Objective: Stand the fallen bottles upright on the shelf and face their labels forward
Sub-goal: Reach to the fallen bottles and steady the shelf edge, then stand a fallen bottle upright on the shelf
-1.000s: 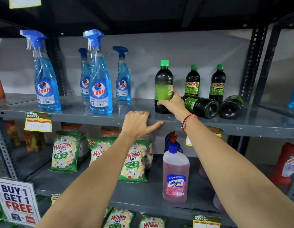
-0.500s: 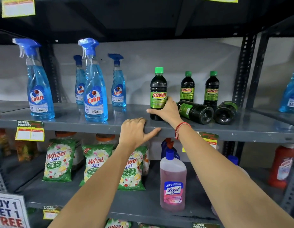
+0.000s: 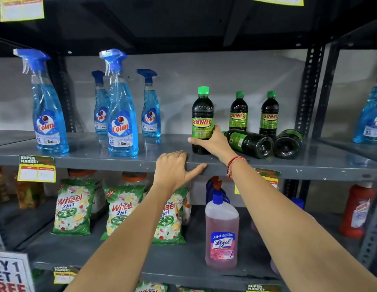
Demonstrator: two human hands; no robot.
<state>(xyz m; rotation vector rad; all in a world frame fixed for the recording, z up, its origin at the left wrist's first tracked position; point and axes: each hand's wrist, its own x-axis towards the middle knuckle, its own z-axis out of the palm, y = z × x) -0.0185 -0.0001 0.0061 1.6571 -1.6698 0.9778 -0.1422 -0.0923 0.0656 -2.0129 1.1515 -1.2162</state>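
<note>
A dark Sunny bottle (image 3: 202, 114) with a green cap stands upright near the front of the grey shelf (image 3: 120, 163), its label facing me. My right hand (image 3: 215, 142) grips its lower part. Two more Sunny bottles stand upright behind, one (image 3: 238, 111) in the middle and one (image 3: 269, 114) to the right. Two dark bottles lie on their sides with bases toward me: one (image 3: 249, 143) just right of my hand, the other (image 3: 287, 144) further right. My left hand (image 3: 173, 170) rests on the shelf's front edge, fingers curled over it.
Several blue Colin spray bottles (image 3: 122, 114) stand on the left half of the same shelf. Another spray bottle (image 3: 371, 121) stands beyond the upright post (image 3: 307, 89) at right. Below are Wheel detergent packs (image 3: 72, 207) and a pink Lizol bottle (image 3: 222, 232).
The front Sunny bottle has been turned so its label now faces me. My right hand stays on it; my left hand has not moved on the shelf edge.
</note>
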